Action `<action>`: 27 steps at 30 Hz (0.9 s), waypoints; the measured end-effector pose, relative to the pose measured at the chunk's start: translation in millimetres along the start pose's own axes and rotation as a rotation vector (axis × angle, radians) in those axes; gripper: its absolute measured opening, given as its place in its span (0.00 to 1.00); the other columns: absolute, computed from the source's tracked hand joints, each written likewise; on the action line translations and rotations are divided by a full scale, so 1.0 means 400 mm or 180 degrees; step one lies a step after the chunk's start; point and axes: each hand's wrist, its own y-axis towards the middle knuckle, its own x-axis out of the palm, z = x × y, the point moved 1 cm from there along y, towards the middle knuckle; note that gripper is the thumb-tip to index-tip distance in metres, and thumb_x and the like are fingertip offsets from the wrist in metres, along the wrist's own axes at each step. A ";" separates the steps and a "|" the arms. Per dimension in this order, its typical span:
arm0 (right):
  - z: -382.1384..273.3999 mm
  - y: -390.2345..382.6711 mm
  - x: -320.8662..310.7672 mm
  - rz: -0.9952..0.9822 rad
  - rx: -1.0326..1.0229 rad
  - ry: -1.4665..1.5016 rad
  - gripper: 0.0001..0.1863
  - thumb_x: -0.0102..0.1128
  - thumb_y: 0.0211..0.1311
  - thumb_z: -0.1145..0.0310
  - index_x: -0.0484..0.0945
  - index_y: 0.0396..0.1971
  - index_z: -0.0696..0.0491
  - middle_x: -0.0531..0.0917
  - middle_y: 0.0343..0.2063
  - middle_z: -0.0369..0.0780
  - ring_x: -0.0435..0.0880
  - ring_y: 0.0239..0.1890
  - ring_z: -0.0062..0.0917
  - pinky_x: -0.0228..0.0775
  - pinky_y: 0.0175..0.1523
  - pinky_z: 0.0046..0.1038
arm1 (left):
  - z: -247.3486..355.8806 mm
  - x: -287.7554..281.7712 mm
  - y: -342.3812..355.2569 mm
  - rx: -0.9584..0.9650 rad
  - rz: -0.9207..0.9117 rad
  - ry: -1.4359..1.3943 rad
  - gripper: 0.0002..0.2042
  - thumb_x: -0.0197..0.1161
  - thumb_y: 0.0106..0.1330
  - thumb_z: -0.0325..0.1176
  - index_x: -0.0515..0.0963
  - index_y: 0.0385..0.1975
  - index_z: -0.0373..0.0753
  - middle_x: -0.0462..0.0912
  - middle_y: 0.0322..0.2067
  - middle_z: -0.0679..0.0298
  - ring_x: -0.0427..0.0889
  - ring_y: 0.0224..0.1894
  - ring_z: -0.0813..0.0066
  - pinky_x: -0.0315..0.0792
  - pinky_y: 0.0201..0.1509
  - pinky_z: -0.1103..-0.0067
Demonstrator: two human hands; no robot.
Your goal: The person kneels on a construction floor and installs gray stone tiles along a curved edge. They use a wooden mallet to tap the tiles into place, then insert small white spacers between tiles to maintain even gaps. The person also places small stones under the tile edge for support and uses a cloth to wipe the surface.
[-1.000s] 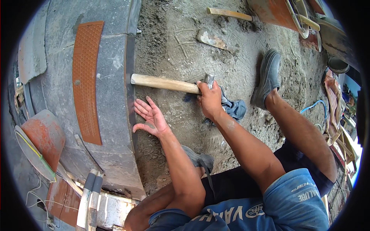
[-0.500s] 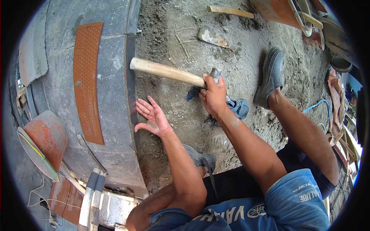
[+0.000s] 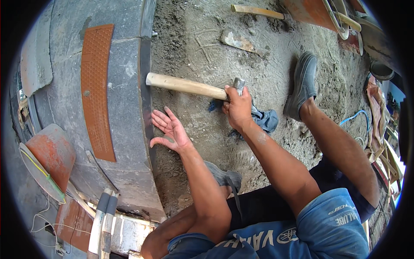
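My right hand [image 3: 238, 108] grips a hammer close to its metal head [image 3: 239, 83]. The pale wooden handle [image 3: 185, 86] points left, its butt end at the side face of a grey stone slab [image 3: 125, 103]; whether they touch I cannot tell. Below the handle, my left hand [image 3: 170, 131] is open and holds nothing, palm up, fingers spread, its tips beside the slab's edge. Dark smudges mark its palm. A crumpled blue-grey cloth [image 3: 266, 121] lies on the sandy ground just behind my right wrist.
An orange textured strip [image 3: 97, 93] lies on the slab. At left sits an orange bucket [image 3: 51, 157], tipped over, near grey-gripped handles [image 3: 105, 207]. A flat, worn trowel-like piece [image 3: 238, 41] and a wooden handle [image 3: 258, 11] lie on the sand. My shoe [image 3: 303, 84] stands at right.
The hammer's handle end has dropped slightly along the slab's side, and its head has shifted a little left and down with my right hand. My left hand stays nearly still.
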 end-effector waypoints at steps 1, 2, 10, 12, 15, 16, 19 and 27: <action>0.012 -0.005 0.001 -0.0199 -0.0020 -0.0236 0.10 0.56 0.56 0.69 0.63 0.31 0.50 0.66 0.15 0.32 0.61 0.09 0.14 0.52 0.12 0.20 | 0.003 -0.002 0.001 0.0007 -0.0003 0.0003 0.45 0.68 0.42 0.50 0.55 0.63 0.46 0.56 0.64 0.69 0.54 0.67 0.68 0.39 0.69 0.54; 0.022 -0.011 0.001 -0.0401 -0.0040 -0.0472 0.10 0.56 0.56 0.69 0.63 0.31 0.50 0.66 0.15 0.32 0.60 0.09 0.14 0.52 0.12 0.20 | 0.005 -0.004 0.003 0.0006 -0.0030 0.0049 0.46 0.69 0.42 0.50 0.55 0.63 0.45 0.56 0.65 0.70 0.53 0.67 0.69 0.40 0.69 0.54; 0.012 -0.014 -0.008 -0.0324 0.0077 -0.0411 0.09 0.55 0.57 0.69 0.62 0.30 0.46 0.65 0.16 0.30 0.60 0.11 0.13 0.51 0.13 0.18 | 0.003 -0.001 0.003 -0.0040 -0.0079 0.0076 0.47 0.70 0.40 0.51 0.54 0.63 0.46 0.52 0.66 0.74 0.53 0.67 0.71 0.40 0.70 0.55; 0.024 -0.030 0.000 -0.0447 0.0118 -0.0546 0.10 0.55 0.57 0.68 0.61 0.30 0.46 0.65 0.16 0.30 0.60 0.11 0.13 0.51 0.13 0.19 | 0.006 0.000 0.006 0.0013 -0.0074 0.0024 0.46 0.70 0.40 0.51 0.57 0.62 0.43 0.55 0.65 0.72 0.54 0.67 0.71 0.41 0.70 0.54; 0.025 -0.029 -0.002 -0.0099 0.0007 -0.0280 0.09 0.55 0.56 0.68 0.63 0.30 0.49 0.67 0.15 0.31 0.61 0.09 0.14 0.52 0.11 0.19 | 0.010 -0.002 0.005 -0.0040 -0.0036 0.0064 0.47 0.71 0.39 0.48 0.55 0.63 0.44 0.56 0.65 0.72 0.54 0.67 0.72 0.41 0.69 0.55; 0.025 -0.032 0.000 -0.0138 0.0016 -0.0310 0.09 0.55 0.56 0.68 0.63 0.30 0.49 0.67 0.15 0.31 0.61 0.09 0.14 0.52 0.11 0.19 | 0.011 -0.001 0.006 -0.0001 -0.0054 0.0039 0.47 0.71 0.39 0.48 0.55 0.63 0.44 0.56 0.65 0.72 0.54 0.67 0.72 0.41 0.69 0.55; 0.024 -0.042 0.001 -0.0389 -0.0051 -0.0714 0.09 0.54 0.57 0.69 0.62 0.30 0.48 0.66 0.15 0.31 0.60 0.09 0.14 0.51 0.11 0.18 | 0.013 0.003 0.010 0.0036 0.0034 0.0059 0.42 0.69 0.39 0.52 0.66 0.55 0.34 0.62 0.61 0.64 0.55 0.66 0.70 0.41 0.70 0.56; 0.006 -0.044 0.012 -0.0528 -0.0144 -0.0525 0.10 0.54 0.58 0.69 0.60 0.31 0.47 0.67 0.17 0.32 0.60 0.10 0.13 0.48 0.12 0.17 | 0.008 0.003 0.006 0.0120 0.0050 0.0098 0.42 0.68 0.39 0.52 0.66 0.55 0.34 0.62 0.62 0.64 0.54 0.66 0.70 0.43 0.70 0.57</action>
